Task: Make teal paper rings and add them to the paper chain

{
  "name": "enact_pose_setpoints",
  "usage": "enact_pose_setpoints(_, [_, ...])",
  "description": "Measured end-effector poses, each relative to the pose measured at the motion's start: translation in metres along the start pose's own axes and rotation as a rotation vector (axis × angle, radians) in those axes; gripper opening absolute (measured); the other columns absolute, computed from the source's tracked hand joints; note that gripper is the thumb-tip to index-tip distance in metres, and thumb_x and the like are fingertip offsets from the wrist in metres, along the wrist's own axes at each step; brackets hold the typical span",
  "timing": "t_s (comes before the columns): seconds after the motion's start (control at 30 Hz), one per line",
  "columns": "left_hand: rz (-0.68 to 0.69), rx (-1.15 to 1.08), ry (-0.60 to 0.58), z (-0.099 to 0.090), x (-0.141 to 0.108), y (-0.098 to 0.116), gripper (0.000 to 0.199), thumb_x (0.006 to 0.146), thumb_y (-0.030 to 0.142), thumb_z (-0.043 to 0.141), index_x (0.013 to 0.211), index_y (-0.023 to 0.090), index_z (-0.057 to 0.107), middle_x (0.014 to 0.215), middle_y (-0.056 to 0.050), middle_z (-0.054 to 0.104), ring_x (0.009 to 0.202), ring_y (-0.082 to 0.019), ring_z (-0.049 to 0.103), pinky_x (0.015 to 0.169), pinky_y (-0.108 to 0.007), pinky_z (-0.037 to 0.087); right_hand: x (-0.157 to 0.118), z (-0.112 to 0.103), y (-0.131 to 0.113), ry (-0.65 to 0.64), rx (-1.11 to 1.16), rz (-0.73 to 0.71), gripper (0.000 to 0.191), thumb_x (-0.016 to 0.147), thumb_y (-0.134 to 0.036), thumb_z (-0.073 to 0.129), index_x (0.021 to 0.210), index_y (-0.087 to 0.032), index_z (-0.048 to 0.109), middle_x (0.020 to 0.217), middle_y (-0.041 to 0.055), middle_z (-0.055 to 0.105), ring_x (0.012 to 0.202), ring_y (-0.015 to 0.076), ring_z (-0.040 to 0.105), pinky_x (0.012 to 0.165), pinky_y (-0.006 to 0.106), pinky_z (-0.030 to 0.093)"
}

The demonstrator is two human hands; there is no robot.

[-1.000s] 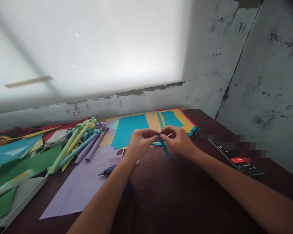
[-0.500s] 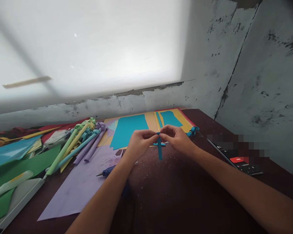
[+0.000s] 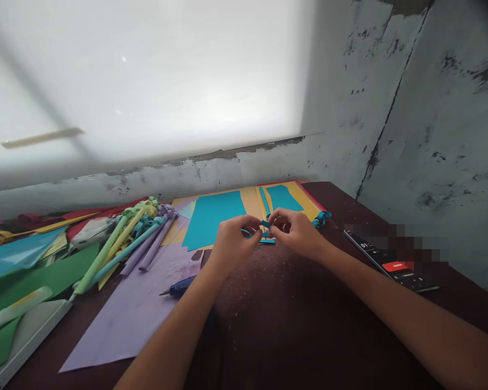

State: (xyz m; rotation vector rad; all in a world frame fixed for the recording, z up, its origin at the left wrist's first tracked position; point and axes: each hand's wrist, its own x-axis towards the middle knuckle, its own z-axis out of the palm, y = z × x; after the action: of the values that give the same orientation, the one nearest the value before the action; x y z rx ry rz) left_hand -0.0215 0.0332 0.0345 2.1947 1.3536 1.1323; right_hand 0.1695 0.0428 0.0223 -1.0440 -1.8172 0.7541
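Observation:
A short blue paper strip [image 3: 265,223] is held between my two hands above the table. My left hand [image 3: 236,237] pinches it from the left, and part of the strip curves in beside those fingers. From the right, my right hand [image 3: 296,232] grips its other side with thumb and fingertips. Just behind the hands, a few blue paper pieces lie at the edge of the yellow sheets. Under my left forearm, a dark blue tool with a pointed tip, likely a glue gun [image 3: 181,287], is partly hidden.
Blue paper sheets [image 3: 213,216] lie at the back, near a curled blue paper piece [image 3: 322,219]. Rolled paper sticks with curly tops [image 3: 108,246] rest at left, by purple paper [image 3: 117,319], green paper [image 3: 61,271] and a glue tube [image 3: 18,309]. A phone [image 3: 386,260] lies right.
The strip hung straight down between my fingertips; now it is raised and bent between both hands. My hands are slightly further apart at the fingertips.

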Motion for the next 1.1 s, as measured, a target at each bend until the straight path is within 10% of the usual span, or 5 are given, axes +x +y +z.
enact_pose_setpoints(0.2, [0.066, 0.553, -0.139, -0.001, -0.004, -0.001, 0.024, 0.099, 0.028, 0.054, 0.113, 0.025, 0.073, 0.107, -0.005, 0.075, 0.09, -0.024, 0.072, 0.065, -0.03, 0.046, -0.005, 0.003, -0.005, -0.016, -0.152, -0.178, 0.012, 0.082, -0.014, 0.063, 0.09, -0.022, 0.068, 0.081, -0.0002, 0.071, 0.077, 0.0162, 0.066, 0.071, 0.027, 0.047])
enact_pose_setpoints(0.57, [0.005, 0.767, -0.32, -0.005, -0.004, 0.006, 0.035, 0.105, 0.029, 0.037, 0.115, 0.023, 0.07, 0.106, -0.008, 0.07, 0.088, -0.026, 0.07, 0.062, -0.031, 0.042, -0.003, 0.007, -0.002, -0.14, 0.08, -0.007, 0.012, 0.088, -0.027, 0.063, 0.092, -0.019, 0.07, 0.087, 0.0041, 0.072, 0.083, 0.0192, 0.065, 0.072, 0.031, 0.046])
enact_pose_setpoints(0.9, [0.025, 0.716, -0.36, -0.007, -0.004, 0.006, 0.035, 0.102, 0.019, 0.037, 0.123, 0.024, 0.065, 0.114, -0.009, 0.071, 0.093, -0.026, 0.07, 0.066, -0.03, 0.044, -0.001, 0.013, 0.007, -0.234, 0.325, 0.212, 0.031, 0.082, -0.047, 0.074, 0.084, -0.016, 0.071, 0.071, 0.0031, 0.068, 0.062, 0.0138, 0.056, 0.06, 0.028, 0.044])
enact_pose_setpoints(1.1, [0.002, 0.226, -0.331, -0.001, -0.003, 0.001, 0.043, 0.105, 0.027, 0.027, 0.083, 0.02, 0.064, 0.081, -0.005, 0.071, 0.075, -0.019, 0.065, 0.067, -0.027, 0.042, -0.001, 0.009, 0.002, -0.345, 0.525, 0.234, 0.042, 0.082, -0.058, 0.075, 0.082, -0.016, 0.072, 0.073, 0.0051, 0.072, 0.066, 0.0145, 0.062, 0.063, 0.027, 0.048])
